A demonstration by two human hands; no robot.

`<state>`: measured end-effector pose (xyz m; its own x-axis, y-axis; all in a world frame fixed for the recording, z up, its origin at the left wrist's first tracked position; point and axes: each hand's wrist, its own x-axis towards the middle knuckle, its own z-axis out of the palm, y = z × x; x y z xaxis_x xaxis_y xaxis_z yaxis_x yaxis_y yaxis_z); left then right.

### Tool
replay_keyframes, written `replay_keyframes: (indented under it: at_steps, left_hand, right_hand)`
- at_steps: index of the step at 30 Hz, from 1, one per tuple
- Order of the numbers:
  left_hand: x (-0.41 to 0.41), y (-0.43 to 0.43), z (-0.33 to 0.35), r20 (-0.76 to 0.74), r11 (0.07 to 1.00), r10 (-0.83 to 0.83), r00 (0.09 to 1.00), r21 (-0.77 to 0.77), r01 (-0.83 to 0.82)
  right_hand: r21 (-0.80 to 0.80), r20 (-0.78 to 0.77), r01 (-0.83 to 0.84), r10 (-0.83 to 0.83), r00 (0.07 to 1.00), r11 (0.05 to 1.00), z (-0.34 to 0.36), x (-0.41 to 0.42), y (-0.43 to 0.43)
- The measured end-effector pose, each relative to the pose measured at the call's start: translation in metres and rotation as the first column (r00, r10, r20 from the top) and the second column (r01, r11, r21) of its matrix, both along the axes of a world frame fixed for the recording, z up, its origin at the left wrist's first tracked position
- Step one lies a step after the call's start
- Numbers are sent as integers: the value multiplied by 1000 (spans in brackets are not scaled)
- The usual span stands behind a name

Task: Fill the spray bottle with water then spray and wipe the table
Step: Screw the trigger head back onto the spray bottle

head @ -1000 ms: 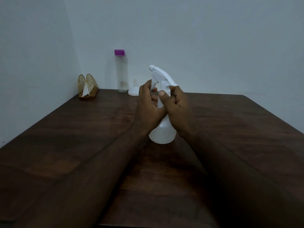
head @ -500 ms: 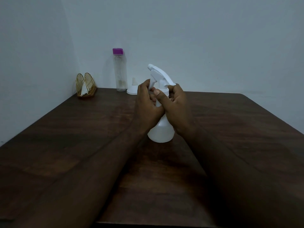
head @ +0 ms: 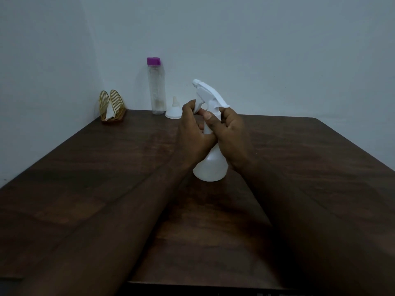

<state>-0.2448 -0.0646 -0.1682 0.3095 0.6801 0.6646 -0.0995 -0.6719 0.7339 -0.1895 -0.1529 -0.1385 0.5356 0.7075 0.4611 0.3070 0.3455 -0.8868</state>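
A white spray bottle point(head: 210, 167) stands upright in the middle of the dark wooden table point(head: 106, 167). My left hand point(head: 192, 137) grips its neck from the left, fingers curled round below the trigger. My right hand point(head: 229, 135) grips the collar under the white spray head point(head: 208, 94), thumb in front. At the back by the wall stands a clear water bottle point(head: 158, 90) with a purple cap, upright and closed. A white funnel point(head: 174, 111) sits mouth-down beside it.
A golden wire napkin holder point(head: 112, 107) with a white napkin stands in the far left corner. Walls run along the table's back and left sides. The table's near edge point(head: 192, 284) lies under my forearms.
Both hands stay on the spray bottle's neck. My right hand's fingers have shifted round the collar and the spray head has turned slightly. The bottle stands in the same spot.
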Motion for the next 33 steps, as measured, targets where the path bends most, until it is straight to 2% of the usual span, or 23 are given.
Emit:
replay_keyframes:
  at_steps: [7, 13, 26, 33]
  left_hand:
    - [2, 0, 2, 2, 999, -18, 1000, -30, 18]
    - [0, 1, 0, 5, 1000, -22, 1000, -15, 22]
    - [-5, -6, 6, 17, 998, -29, 999, -51, 30]
    - [-2, -2, 5, 9, 999, -27, 1000, -43, 28]
  right_hand:
    - [24, 60, 174, -175, 983, 984, -7, -6, 9]
    - [-12, 70, 9, -8, 998, 1000, -3, 1, 1]
    - [75, 115, 284, -291, 950, 956, -12, -11, 16]
    - [44, 88, 94, -98, 991, 995, -7, -5, 6]
